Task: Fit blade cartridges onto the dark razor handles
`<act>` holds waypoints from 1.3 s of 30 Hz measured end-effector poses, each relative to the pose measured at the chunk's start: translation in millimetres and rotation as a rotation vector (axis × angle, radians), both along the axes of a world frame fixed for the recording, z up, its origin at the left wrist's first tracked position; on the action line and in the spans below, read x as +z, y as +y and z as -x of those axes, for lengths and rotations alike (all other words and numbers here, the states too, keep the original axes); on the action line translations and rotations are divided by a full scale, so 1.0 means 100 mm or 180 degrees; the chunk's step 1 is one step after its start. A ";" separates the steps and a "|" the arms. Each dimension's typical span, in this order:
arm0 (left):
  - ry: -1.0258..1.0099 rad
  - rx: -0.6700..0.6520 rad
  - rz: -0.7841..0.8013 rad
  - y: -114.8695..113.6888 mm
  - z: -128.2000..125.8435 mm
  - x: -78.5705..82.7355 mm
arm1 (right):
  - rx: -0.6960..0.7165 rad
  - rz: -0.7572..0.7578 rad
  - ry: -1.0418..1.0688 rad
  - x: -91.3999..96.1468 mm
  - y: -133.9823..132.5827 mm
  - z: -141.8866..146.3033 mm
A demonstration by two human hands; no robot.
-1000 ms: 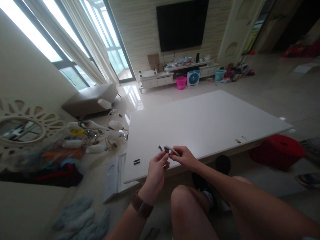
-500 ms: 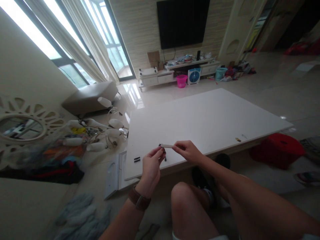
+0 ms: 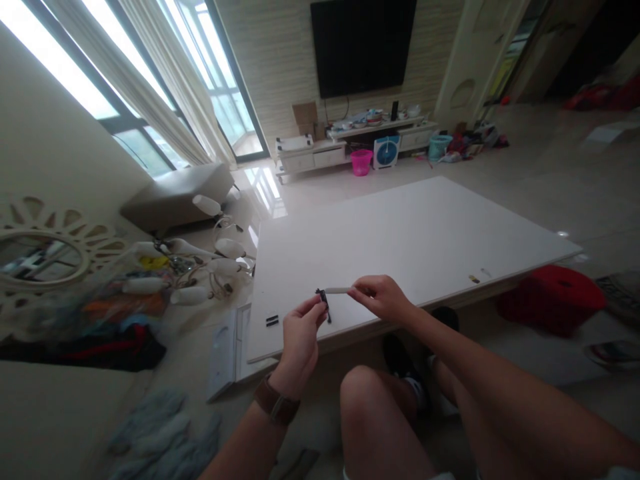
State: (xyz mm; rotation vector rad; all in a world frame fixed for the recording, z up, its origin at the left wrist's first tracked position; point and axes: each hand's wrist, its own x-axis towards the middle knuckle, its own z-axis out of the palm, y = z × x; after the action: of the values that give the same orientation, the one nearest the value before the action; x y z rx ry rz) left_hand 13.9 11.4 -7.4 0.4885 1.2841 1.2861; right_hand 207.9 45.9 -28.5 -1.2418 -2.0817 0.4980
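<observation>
In the head view my left hand (image 3: 303, 328) pinches a small dark part (image 3: 323, 298) above the near left edge of a white tabletop panel (image 3: 350, 240). Its exact kind I cannot make out. My right hand (image 3: 381, 297) is closed on one end of a thin, flat, pale grey strip (image 3: 338, 290). The strip's other end meets the top of the dark part, or lies very close to it. Two short black pieces (image 3: 272, 321) lie on the panel left of my left hand. A small dark bit (image 3: 329, 319) shows just below the held part.
A small yellowish piece (image 3: 473, 279) lies near the panel's front edge. A red stool (image 3: 555, 300) stands to the right, and a chandelier (image 3: 220, 265) with white shades lies on the left. Grey-white boards (image 3: 221, 357) lean by the left corner. My knees are under the near edge.
My right hand and the strip have shifted slightly right and up relative to my left hand. More of the dark part shows now. The whole view has moved a little.
</observation>
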 end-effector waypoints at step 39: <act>0.0188 -0.0117 0.0009 -0.01 -0.02 -0.02 | -0.0550 -0.0303 -0.0528 0.10 0.02 -0.11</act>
State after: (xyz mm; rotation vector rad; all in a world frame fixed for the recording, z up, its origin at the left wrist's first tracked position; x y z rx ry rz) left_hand 15.7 10.0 -9.5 0.5491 1.3199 1.2472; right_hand 219.0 48.4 -18.5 -1.4322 -2.0821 0.2217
